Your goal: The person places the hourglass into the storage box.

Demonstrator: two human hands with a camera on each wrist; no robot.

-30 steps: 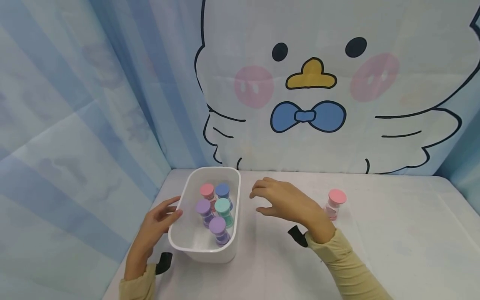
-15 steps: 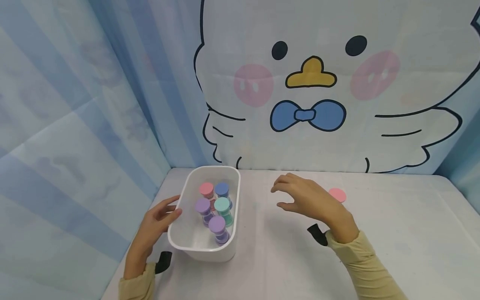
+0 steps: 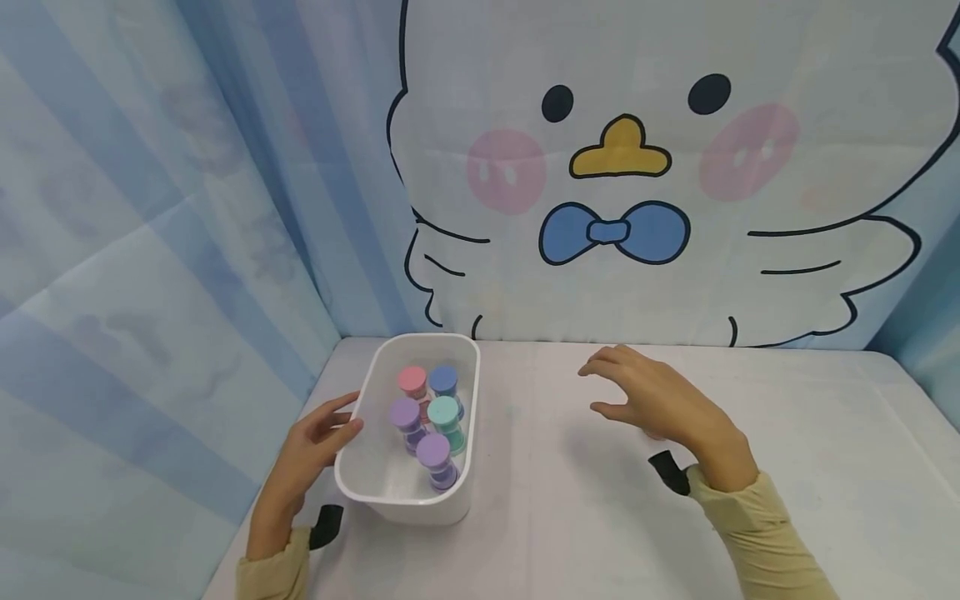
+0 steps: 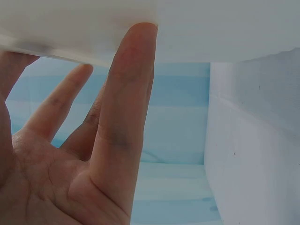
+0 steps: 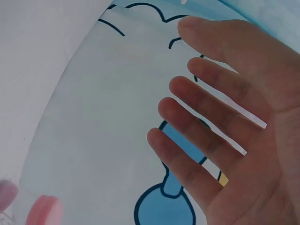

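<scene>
At the left of the head view stands a white plastic bin (image 3: 382, 490). Inside are several small sand timers: a pink one (image 3: 413, 380), a blue one (image 3: 444, 380), a teal one (image 3: 446, 412) and two purple ones (image 3: 407, 413). My left hand (image 3: 318, 437) rests against the bin's left side, its extended fingertips touching the outer wall (image 4: 197, 28). Over the table my right hand (image 3: 652, 396) holds nothing, fingers spread and slightly bent. Another pink sand timer (image 5: 44, 211) shows low in the right wrist view; in the head view my right hand hides most of it.
A white cloth-covered table (image 3: 525, 500) extends to the right of the bin. Behind it hangs a curtain (image 3: 622, 292) printed with a cartoon bird, and a blue striped curtain (image 3: 165, 292) borders the left side.
My right hand has moved rightward, away from the bin, and now covers most of the pink sand timer on the table. The left hand and the bin have stayed put.
</scene>
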